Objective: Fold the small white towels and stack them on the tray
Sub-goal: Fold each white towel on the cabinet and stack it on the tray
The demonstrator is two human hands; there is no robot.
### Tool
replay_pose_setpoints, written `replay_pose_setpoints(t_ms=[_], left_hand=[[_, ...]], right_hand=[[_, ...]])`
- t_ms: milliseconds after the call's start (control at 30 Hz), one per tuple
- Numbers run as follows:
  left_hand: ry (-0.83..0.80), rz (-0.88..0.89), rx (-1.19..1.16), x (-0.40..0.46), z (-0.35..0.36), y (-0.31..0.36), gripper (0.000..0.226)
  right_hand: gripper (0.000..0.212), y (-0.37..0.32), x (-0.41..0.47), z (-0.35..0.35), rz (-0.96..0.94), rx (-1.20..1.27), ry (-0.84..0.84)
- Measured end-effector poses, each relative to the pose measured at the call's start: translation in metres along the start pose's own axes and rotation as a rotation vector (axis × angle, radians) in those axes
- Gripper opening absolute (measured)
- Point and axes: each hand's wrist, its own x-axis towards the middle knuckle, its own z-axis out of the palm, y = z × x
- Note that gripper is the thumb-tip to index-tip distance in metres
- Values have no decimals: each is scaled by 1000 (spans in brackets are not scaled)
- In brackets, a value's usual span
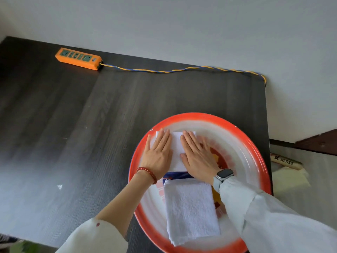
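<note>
Left fingers (160, 137): lying flat and stretched out, gripping nothing, pressing down on the left part of the folded towel (176, 149).
Right fingers (191, 140): lying flat and spread likewise, holding nothing, pressing on the right part of the same towel, thumb resting at its middle.
Left hand (158, 156): palm down, sitting just beside the right hand (199, 157), a strip of white cloth showing between the two.
Wrists: wearing a red bead bracelet (147, 173) on the left, a grey watch (223, 175) on the right, pale sleeves trailing behind.
Folded towel: lying in the far half of the tray (242, 141), mostly hidden under both palms.
Second towel (191, 210): resting folded in the near half of the tray, possibly more than one layer stacked, edges blurring too much to tell.
Tray: round, red-rimmed, sitting at the right side of the dark desk (73, 134).
Power strip (78, 58): orange, lying at the far left of the desk, twisted cord (173, 70) running along the back edge.
</note>
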Motion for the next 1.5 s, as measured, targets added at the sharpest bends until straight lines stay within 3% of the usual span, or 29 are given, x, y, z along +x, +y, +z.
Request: replay_pose_setpoints(t_ms=[200,300,400,567,667,833,1000,1133,1333,1500], left_hand=[[-204,-12,-106,7,3,-1,78],[-219,-36,-99,8,2,2,82],[-248,-78,-149,8,-3,1,73],[-44,-135,-332,-12,-18,14,67],[-85,-264,-435,-29,-16,21,59],[70,-544,-708,-72,-23,32,56],[-165,-734,-930,-116,-15,60,49],[-288,-638,-867,-124,-9,76,58],[-332,-659,-912,-113,-7,95,56],[-381,-571,-912,-94,-10,128,60]], right_hand=[[65,6,-4,8,18,86,-91],[71,10,-6,7,26,108,-155],[56,10,-1,-3,38,199,-229],[53,10,-17,-19,18,338,-117],[55,5,-30,-17,81,429,-162],[63,-3,-73,-13,263,804,-21],[66,-18,-120,4,451,847,-62],[66,-22,-131,17,527,834,15],[52,-21,-139,17,559,958,80],[54,0,-152,13,741,928,133]])
